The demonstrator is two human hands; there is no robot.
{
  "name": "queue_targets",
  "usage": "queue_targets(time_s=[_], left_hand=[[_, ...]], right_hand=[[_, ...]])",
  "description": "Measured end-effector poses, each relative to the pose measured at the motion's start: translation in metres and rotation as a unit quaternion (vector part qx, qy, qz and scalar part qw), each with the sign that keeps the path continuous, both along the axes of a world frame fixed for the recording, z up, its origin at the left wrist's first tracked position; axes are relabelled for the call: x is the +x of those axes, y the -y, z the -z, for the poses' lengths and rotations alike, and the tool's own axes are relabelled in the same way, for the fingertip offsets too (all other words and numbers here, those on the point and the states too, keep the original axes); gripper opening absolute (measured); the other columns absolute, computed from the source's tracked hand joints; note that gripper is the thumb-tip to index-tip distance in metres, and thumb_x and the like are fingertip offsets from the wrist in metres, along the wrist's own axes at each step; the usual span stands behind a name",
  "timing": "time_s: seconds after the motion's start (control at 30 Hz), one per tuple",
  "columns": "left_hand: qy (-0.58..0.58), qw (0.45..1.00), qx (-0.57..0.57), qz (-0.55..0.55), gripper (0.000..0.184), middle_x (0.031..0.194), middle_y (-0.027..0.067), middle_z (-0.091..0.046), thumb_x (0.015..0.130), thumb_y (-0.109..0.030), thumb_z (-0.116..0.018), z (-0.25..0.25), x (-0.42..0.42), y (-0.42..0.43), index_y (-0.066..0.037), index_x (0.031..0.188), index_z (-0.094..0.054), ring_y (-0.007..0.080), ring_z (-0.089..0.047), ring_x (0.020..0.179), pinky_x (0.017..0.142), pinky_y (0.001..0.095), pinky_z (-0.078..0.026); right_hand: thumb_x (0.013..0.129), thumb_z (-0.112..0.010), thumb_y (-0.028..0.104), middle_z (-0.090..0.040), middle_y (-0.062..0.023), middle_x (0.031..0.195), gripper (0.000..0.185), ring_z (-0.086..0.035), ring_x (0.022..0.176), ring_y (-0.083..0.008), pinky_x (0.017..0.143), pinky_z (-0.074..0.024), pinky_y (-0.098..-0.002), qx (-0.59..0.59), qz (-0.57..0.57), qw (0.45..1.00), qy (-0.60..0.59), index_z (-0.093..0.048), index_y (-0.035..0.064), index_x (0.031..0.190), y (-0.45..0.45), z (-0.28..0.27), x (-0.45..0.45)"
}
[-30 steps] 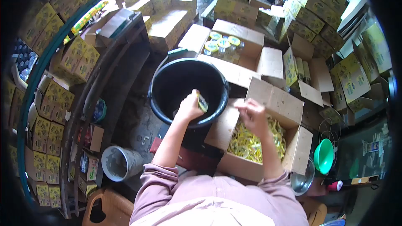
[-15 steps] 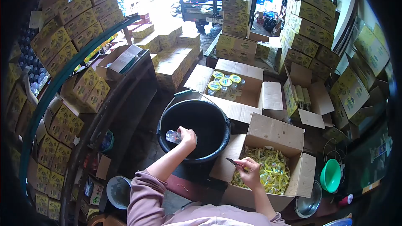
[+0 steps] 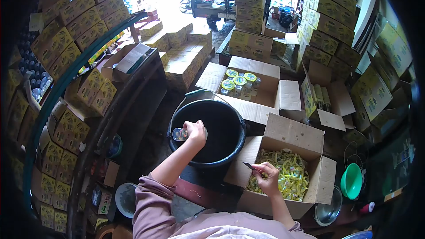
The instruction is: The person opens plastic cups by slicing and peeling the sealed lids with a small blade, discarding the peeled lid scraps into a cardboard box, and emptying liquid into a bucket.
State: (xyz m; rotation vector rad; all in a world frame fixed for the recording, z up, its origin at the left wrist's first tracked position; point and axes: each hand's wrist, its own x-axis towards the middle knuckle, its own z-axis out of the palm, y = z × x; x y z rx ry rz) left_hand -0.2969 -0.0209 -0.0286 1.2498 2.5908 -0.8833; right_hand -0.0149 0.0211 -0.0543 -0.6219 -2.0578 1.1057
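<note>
My left hand (image 3: 196, 132) is closed around a clear plastic cup (image 3: 179, 134), tipped on its side over the black bucket (image 3: 208, 161). My fingers cover much of the cup. Whether anything runs out of it cannot be made out. Over the left part of an open carton (image 3: 292, 128), my right hand (image 3: 268, 178) grips a small dark cutter blade (image 3: 249, 166) that points up and left. Yellow-green film scraps (image 3: 287, 172) fill this carton.
Beyond the bucket, an open carton (image 3: 254, 64) holds several clear cups with yellow lids (image 3: 239, 80). Another open carton (image 3: 327, 121) stands to its right. A green bowl (image 3: 352, 181) and a metal bowl (image 3: 328, 208) lie at right. Stacked cartons (image 3: 330, 17) rise on both sides.
My left hand has shifted slightly up with the cup, which is turned a little. My right hand and the blade have moved slightly right. The view has shifted a little.
</note>
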Motion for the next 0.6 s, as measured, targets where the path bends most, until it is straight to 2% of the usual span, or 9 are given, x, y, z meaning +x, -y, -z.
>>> queue_targets(time_s=[0.1,0.13,0.23,0.27,0.3,0.37,0.4,0.53,0.6], left_hand=[[0.075,0.995,-0.049,0.046,0.058,0.092,0.0087,-0.065,0.062,-0.029,-0.075,0.020,-0.005,0.011,-0.004,0.109,-0.053,0.0205,-0.063,0.085,0.077,0.0359,-0.046],[0.136,0.977,-0.156,0.047,0.057,0.095,0.0092,-0.064,0.059,-0.031,-0.077,0.008,-0.001,0.009,-0.006,0.106,-0.057,0.0216,-0.062,0.089,0.080,0.0330,-0.046],[0.131,0.990,-0.044,-0.005,0.050,0.098,0.0083,-0.063,0.060,-0.029,-0.077,0.005,-0.007,0.011,-0.007,0.101,-0.061,0.0222,-0.061,0.092,0.078,0.0327,-0.047],[0.069,0.996,0.061,-0.001,0.045,0.099,0.0069,-0.063,0.058,-0.029,-0.078,0.015,-0.011,0.013,-0.009,0.096,-0.064,0.0222,-0.061,0.093,0.075,0.0328,-0.049],[0.055,0.995,0.082,-0.001,0.045,0.100,0.0066,-0.064,0.056,-0.031,-0.078,0.011,-0.011,0.015,-0.010,0.094,-0.066,0.0206,-0.062,0.091,0.075,0.0327,-0.049],[0.154,0.983,-0.076,0.064,0.052,0.100,0.0087,-0.064,0.054,-0.034,-0.078,0.000,-0.007,0.021,-0.007,0.097,-0.065,0.0216,-0.062,0.091,0.077,0.0339,-0.050],[0.234,0.966,-0.096,0.051,0.058,0.099,0.0103,-0.064,0.053,-0.035,-0.078,-0.012,-0.009,0.022,-0.005,0.100,-0.064,0.0231,-0.063,0.088,0.077,0.0351,-0.050],[0.151,0.982,0.114,0.014,0.048,0.092,0.0126,-0.065,0.053,-0.035,-0.078,-0.012,-0.023,0.022,-0.003,0.086,-0.065,0.0253,-0.064,0.083,0.074,0.0352,-0.051],[0.181,0.982,0.048,0.023,0.045,0.093,0.0128,-0.064,0.054,-0.031,-0.076,-0.028,-0.025,0.023,-0.005,0.089,-0.064,0.0248,-0.063,0.085,0.074,0.0343,-0.051]], right_hand=[[0.068,-0.064,-0.007,-0.059,-0.0068,0.072,0.023,-0.055,0.061,-0.0139,0.056,-0.0446,-0.0242,-0.002,-0.001,1.000,0.004,-0.068,0.0059,0.086,0.002,-0.003,0.000],[0.068,-0.064,-0.007,-0.059,-0.0068,0.072,0.023,-0.055,0.061,-0.0138,0.056,-0.0447,-0.0241,-0.002,-0.001,1.000,0.002,-0.068,0.0059,0.086,0.003,-0.005,-0.001],[0.068,-0.063,-0.008,-0.059,-0.0068,0.072,0.023,-0.056,0.062,-0.0136,0.056,-0.0449,-0.0239,0.005,-0.001,1.000,0.005,-0.068,0.0057,0.086,0.002,-0.009,-0.002],[0.068,-0.063,-0.008,-0.060,-0.0068,0.072,0.023,-0.056,0.062,-0.0136,0.056,-0.0451,-0.0238,0.009,-0.002,1.000,0.008,-0.068,0.0057,0.086,0.002,-0.010,-0.002],[0.068,-0.063,-0.008,-0.060,-0.0068,0.072,0.023,-0.056,0.062,-0.0136,0.056,-0.0451,-0.0238,0.010,-0.001,1.000,0.005,-0.068,0.0057,0.086,0.001,-0.011,-0.003],[0.068,-0.063,-0.008,-0.060,-0.0069,0.073,0.023,-0.056,0.063,-0.0137,0.056,-0.0452,-0.0237,0.012,0.002,1.000,-0.001,-0.068,0.0057,0.086,0.001,-0.012,-0.004],[0.068,-0.063,-0.008,-0.060,-0.0071,0.073,0.023,-0.056,0.063,-0.0138,0.056,-0.0453,-0.0237,0.017,-0.002,1.000,-0.004,-0.068,0.0056,0.087,0.000,-0.012,-0.004],[0.068,-0.063,-0.009,-0.060,-0.0076,0.074,0.024,-0.057,0.063,-0.0142,0.057,-0.0460,-0.0244,0.022,-0.002,1.000,-0.002,-0.067,0.0053,0.087,-0.001,-0.014,-0.004],[0.067,-0.063,-0.009,-0.060,-0.0076,0.074,0.024,-0.057,0.064,-0.0142,0.057,-0.0463,-0.0246,0.019,0.001,1.000,0.002,-0.067,0.0051,0.086,-0.001,-0.014,-0.003]])
